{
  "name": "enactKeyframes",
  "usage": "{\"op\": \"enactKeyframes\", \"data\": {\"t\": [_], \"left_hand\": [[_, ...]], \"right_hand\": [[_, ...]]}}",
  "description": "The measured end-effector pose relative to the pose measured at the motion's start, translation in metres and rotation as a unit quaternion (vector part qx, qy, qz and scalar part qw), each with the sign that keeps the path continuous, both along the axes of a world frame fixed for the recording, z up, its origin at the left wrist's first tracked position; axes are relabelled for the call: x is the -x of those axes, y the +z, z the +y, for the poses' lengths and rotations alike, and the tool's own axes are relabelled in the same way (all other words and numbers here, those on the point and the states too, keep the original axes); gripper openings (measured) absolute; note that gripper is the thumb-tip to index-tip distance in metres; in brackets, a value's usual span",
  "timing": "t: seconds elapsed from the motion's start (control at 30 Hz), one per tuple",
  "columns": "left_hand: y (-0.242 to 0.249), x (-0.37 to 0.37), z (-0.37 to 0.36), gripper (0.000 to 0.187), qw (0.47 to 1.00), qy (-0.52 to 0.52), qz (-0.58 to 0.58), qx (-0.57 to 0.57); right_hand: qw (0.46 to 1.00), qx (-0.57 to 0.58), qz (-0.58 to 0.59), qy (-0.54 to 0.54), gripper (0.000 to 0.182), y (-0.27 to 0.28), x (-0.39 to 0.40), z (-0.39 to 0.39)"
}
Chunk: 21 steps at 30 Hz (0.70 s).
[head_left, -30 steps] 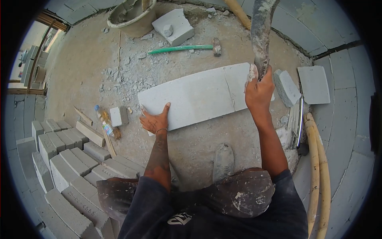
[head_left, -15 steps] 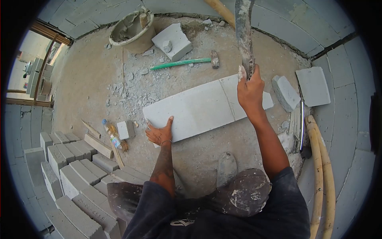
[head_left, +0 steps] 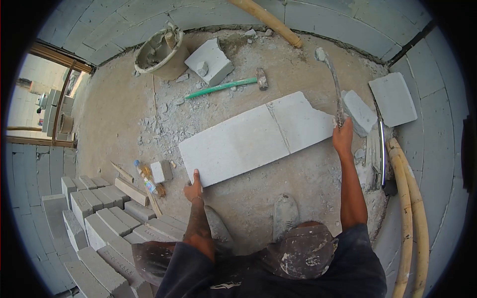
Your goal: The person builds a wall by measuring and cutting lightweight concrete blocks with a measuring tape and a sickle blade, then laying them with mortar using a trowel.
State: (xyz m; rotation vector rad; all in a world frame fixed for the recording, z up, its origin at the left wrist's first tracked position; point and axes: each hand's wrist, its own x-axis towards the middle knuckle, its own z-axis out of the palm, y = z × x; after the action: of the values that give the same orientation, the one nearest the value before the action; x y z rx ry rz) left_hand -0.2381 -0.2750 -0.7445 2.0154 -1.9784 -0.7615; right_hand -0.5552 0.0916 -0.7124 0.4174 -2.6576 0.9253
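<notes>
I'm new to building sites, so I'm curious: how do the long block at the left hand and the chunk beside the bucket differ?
The long block is a lengthy slab; the chunk is stubbier. The left hand touches the long block, while the chunk bears a small lump. Both are pale, with a ragged edge.

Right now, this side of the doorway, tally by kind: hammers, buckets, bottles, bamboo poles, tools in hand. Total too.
Hammer: 1, green handle
Bucket: 1
Bottle: 1
Bamboo poles: 3
Long tool in the right hand: 1
Total: 7
</notes>
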Motion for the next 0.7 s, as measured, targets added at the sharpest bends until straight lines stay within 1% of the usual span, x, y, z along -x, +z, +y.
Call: {"op": "enactKeyframes", "data": {"t": [0.03, 0.07, 0.1, 0.13, 0.17, 0.2, 0.23, 0.27, 0.3, 0.33, 0.37, 0.4, 0.43, 0.47, 0.5, 0.53, 0.57, 0.6, 0.63, 0.67, 0.7], "left_hand": [[-0.002, -0.003, 0.002, 0.082, 0.999, 0.001, 0.019, -0.040], [-0.004, -0.005, 0.005, 0.082, 0.999, 0.000, 0.022, -0.036], [-0.003, -0.002, 0.012, 0.077, 0.995, -0.015, 0.091, -0.021], [-0.001, 0.001, 0.017, 0.073, 0.987, -0.030, 0.160, -0.005], [0.002, 0.001, 0.019, 0.066, 0.987, -0.036, 0.155, -0.001], [-0.001, -0.001, 0.016, 0.066, 0.987, -0.035, 0.158, 0.004], [-0.005, -0.004, 0.012, 0.065, 0.994, -0.003, 0.113, -0.004], [-0.007, -0.004, 0.006, 0.065, 0.997, 0.029, 0.069, -0.012], [-0.002, -0.001, -0.004, 0.065, 0.997, 0.029, 0.077, -0.008], [0.011, 0.001, -0.012, 0.065, 0.999, 0.044, 0.014, -0.013], [0.022, -0.005, -0.012, 0.066, 0.996, 0.059, -0.056, -0.021], [0.056, 0.003, -0.006, 0.070, 0.995, 0.072, -0.058, -0.025], [0.088, 0.019, -0.003, 0.074, 0.994, 0.084, -0.058, -0.030], [0.100, 0.028, 0.000, 0.074, 0.994, 0.082, -0.066, -0.034], [0.109, 0.032, 0.002, 0.077, 0.997, 0.050, -0.055, 0.002], [0.113, 0.038, 0.001, 0.080, 0.998, 0.020, -0.032, 0.041], [0.108, 0.043, -0.007, 0.080, 0.998, 0.025, -0.021, 0.047], [0.096, 0.047, -0.018, 0.082, 0.994, 0.005, -0.028, 0.108], [0.092, 0.044, -0.024, 0.084, 0.985, -0.013, -0.044, 0.164], [0.096, 0.045, -0.029, 0.084, 0.985, -0.006, -0.041, 0.165], [0.102, 0.051, -0.035, 0.084, 0.990, -0.034, -0.016, 0.136]], "right_hand": [[0.999, 0.010, -0.022, -0.021, 0.024, -0.006, 0.009, 0.008], [0.998, 0.020, -0.044, -0.044, 0.025, -0.014, 0.015, 0.014], [0.985, 0.061, -0.145, -0.068, 0.026, -0.011, 0.013, 0.011], [0.985, 0.066, -0.143, -0.068, 0.026, -0.011, 0.015, 0.010], [0.981, 0.052, -0.177, -0.066, 0.028, -0.012, 0.015, 0.008], [0.975, 0.038, -0.209, -0.063, 0.030, -0.012, 0.018, 0.006], [0.976, 0.042, -0.205, -0.060, 0.030, -0.013, 0.022, 0.008], [0.973, 0.012, -0.220, -0.076, 0.031, -0.014, 0.026, 0.013], [0.968, -0.018, -0.232, -0.092, 0.032, -0.012, 0.033, 0.014], [0.969, -0.017, -0.228, -0.089, 0.032, 0.002, 0.035, 0.011], [0.974, 0.030, -0.210, -0.078, 0.033, 0.016, 0.032, 0.012], [0.976, 0.077, -0.193, -0.070, 0.033, 0.036, 0.025, 0.012], [0.958, 0.076, -0.261, -0.091, 0.032, 0.063, 0.031, 0.006], [0.960, 0.098, -0.255, -0.068, 0.031, 0.079, 0.041, 0.001], [0.960, 0.121, -0.250, -0.044, 0.029, 0.085, 0.051, -0.004], [0.954, 0.189, -0.231, -0.022, 0.027, 0.081, 0.065, -0.011], [0.944, 0.260, -0.202, 0.006, 0.025, 0.088, 0.076, -0.025], [0.944, 0.265, -0.194, 0.017, 0.025, 0.098, 0.081, -0.033], [0.952, 0.232, -0.197, 0.017, 0.022, 0.123, 0.069, -0.042], [0.960, 0.198, -0.200, 0.015, 0.020, 0.142, 0.053, -0.051], [0.961, 0.177, -0.210, 0.019, 0.019, 0.153, 0.033, -0.060]]}}
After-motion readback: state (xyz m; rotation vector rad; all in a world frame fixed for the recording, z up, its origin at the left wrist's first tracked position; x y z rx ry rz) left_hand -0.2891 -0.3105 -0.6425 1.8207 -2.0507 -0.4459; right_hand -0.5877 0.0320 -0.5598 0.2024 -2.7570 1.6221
